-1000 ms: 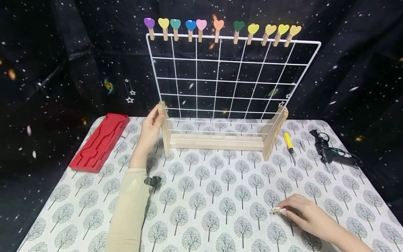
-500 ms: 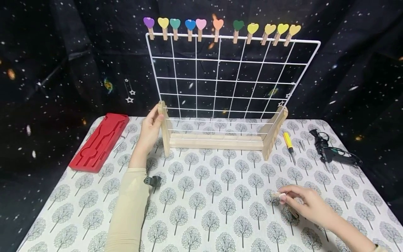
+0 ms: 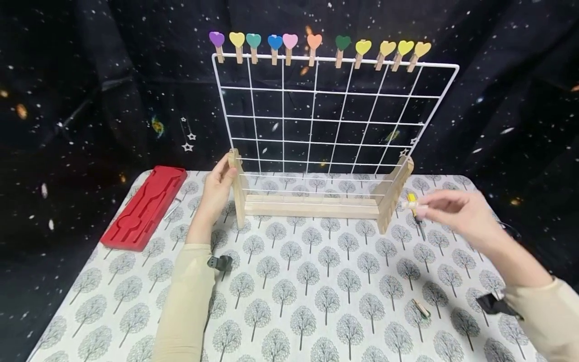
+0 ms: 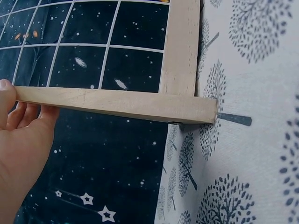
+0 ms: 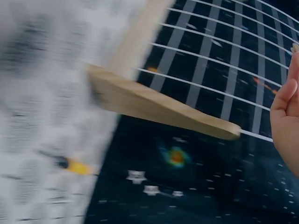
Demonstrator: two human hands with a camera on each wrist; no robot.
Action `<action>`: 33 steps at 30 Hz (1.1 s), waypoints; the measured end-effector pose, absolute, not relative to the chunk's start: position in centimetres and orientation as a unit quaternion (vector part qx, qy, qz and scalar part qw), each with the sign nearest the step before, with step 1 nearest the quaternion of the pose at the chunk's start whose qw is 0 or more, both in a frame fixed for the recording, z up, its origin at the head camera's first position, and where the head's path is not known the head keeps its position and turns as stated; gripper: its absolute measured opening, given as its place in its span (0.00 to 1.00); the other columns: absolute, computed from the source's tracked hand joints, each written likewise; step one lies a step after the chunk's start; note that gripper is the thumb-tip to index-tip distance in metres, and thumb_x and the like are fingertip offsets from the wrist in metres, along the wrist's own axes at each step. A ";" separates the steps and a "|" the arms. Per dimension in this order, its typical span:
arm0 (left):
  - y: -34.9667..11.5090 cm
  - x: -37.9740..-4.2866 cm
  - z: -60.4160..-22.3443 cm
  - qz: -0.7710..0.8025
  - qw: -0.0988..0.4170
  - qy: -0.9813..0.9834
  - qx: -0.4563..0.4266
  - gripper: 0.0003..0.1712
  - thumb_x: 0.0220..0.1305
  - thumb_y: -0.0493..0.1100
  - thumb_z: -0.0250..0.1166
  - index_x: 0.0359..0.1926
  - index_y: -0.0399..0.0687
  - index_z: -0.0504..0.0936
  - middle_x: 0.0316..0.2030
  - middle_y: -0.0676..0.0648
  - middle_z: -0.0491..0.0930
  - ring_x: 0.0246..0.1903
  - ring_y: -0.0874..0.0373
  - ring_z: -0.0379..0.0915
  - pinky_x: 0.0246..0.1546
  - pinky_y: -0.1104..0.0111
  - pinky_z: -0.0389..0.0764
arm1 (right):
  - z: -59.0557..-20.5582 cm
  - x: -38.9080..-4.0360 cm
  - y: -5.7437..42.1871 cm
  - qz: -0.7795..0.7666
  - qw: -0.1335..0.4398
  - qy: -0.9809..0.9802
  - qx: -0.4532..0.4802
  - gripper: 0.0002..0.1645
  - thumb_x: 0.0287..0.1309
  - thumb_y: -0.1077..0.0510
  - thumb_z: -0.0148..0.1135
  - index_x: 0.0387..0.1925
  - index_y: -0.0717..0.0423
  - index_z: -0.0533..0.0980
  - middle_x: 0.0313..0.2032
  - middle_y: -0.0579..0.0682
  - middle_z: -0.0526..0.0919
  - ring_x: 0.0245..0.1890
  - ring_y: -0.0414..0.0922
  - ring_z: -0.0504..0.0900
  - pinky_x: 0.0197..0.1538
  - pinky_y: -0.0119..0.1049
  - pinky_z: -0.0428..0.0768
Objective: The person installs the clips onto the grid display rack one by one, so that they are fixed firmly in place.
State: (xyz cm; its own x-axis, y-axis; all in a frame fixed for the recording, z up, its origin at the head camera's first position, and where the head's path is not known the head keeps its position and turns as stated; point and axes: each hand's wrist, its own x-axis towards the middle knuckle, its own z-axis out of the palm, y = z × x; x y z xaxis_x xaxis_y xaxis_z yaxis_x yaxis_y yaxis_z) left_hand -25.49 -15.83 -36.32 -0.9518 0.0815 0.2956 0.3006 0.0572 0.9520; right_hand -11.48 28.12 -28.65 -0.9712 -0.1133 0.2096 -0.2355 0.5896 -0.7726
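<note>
My left hand [image 3: 216,193] grips the upper end of the wooden left support [image 4: 117,103], thumb on one side and fingers on the other. Between the supports stands a white wire grid [image 3: 298,58]. A row of clothespins with coloured hearts, from a purple clothespin [image 3: 216,39] to a pale orange clothespin [image 3: 422,50], is clipped along its top wire. Raised beside the wooden right support [image 3: 393,197], my right hand [image 3: 466,216] pinches a small pale wooden clothespin [image 3: 410,205], blurred by motion. Another clothespin [image 3: 421,308], with some green at one end, lies on the cloth below.
A red moulded tray [image 3: 143,208] lies at the left, with a thin metal tool [image 3: 173,207] beside it. The yellow-handled screwdriver [image 3: 412,197] is partly covered by my right hand. A tree-patterned cloth [image 3: 271,337] covers the table; a dark starry curtain hangs behind.
My right hand has risen from low over the cloth toward the stand's right side, carrying its clothespin. The clothespin on the cloth has come into clear view. My left hand keeps its grip.
</note>
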 end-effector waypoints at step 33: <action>-15.9 -25.3 -36.2 -0.668 0.083 -0.726 -0.141 0.29 0.63 0.45 0.49 0.64 0.47 0.54 0.60 0.41 0.60 0.60 0.53 0.56 0.61 0.65 0.58 | -9.6 -22.0 26.6 0.190 0.233 -0.949 0.100 0.21 0.55 0.51 0.52 0.45 0.59 0.76 0.21 0.17 0.67 0.24 0.22 0.69 0.31 0.12 0.65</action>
State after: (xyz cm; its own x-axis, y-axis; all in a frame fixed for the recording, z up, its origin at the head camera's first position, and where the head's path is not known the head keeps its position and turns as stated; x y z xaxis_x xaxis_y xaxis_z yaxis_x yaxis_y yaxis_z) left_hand -25.33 -15.87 -36.20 -0.9465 0.0938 0.3089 0.3155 0.0672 0.9465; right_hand -21.95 26.64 -9.60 -0.8719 -0.1009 0.4791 -0.2779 0.9077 -0.3145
